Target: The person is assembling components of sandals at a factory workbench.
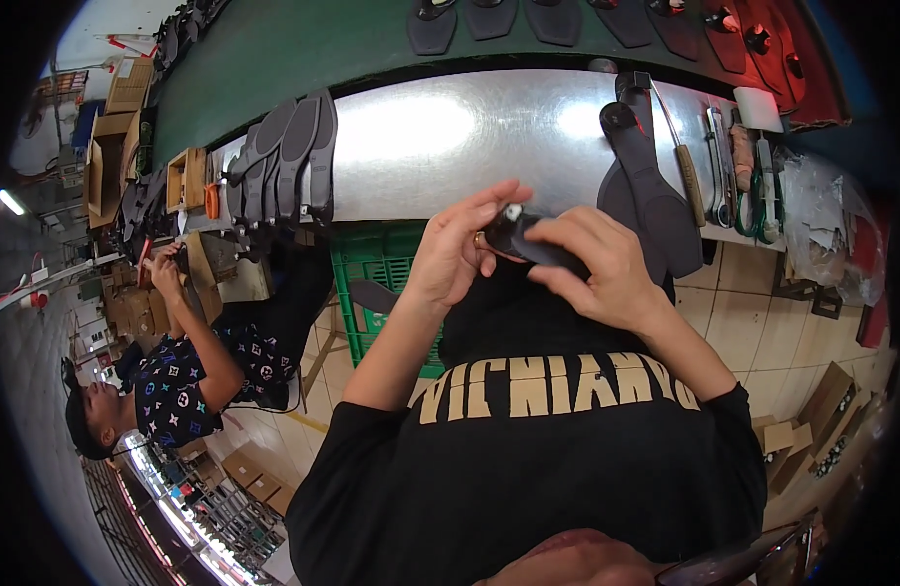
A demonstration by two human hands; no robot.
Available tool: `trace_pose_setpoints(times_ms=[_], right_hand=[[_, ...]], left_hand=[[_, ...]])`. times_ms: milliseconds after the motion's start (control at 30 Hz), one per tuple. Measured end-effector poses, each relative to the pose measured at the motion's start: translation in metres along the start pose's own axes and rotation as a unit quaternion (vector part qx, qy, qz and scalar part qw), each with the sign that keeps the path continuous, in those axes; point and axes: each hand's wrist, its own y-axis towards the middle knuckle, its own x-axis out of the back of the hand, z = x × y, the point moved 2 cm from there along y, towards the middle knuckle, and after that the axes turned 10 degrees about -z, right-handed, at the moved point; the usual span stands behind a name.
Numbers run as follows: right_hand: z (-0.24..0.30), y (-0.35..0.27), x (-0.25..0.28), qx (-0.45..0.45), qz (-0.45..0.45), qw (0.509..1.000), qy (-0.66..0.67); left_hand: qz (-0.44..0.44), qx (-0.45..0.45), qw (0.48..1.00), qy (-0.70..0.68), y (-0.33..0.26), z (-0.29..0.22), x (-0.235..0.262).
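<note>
In front of my body, over my lap, I hold a black sandal (533, 248) with a glossy dark part near one end; it is partly smeared by motion. My left hand (457, 242) grips that glossy end, fingers long and thumb below. Over the other end curl the fingers of my right hand (601, 262), closed on the sandal. Just right of that hand, several dark sandals (655, 195) lie stacked across the metal bench edge, one with a shiny black strap piece.
The metal bench (469, 132) bears a row of dark soles (292, 156) at left, and scissors (765, 190), wrenches (720, 171) and a wood-handled tool (689, 181) at right. More sandals sit on the green conveyor (303, 44). A green crate (372, 259) stands below. A co-worker (191, 376) sits left.
</note>
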Motion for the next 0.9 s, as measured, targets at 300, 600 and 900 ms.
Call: trace_pose_setpoints(times_ms=[300, 600, 900], right_hand=[[-0.007, -0.006, -0.004, -0.118, -0.008, 0.992, 0.033], [-0.005, -0.011, -0.008, -0.095, -0.011, 0.995, -0.014], [-0.013, -0.023, -0.009, -0.140, -0.011, 0.989, 0.053]], left_hand=[[-0.053, -0.038, 0.993, 0.099, 0.000, 0.021, -0.002], [-0.019, -0.044, 0.983, 0.179, -0.005, 0.032, -0.001], [0.023, -0.041, 0.963, 0.266, -0.011, 0.021, -0.002]])
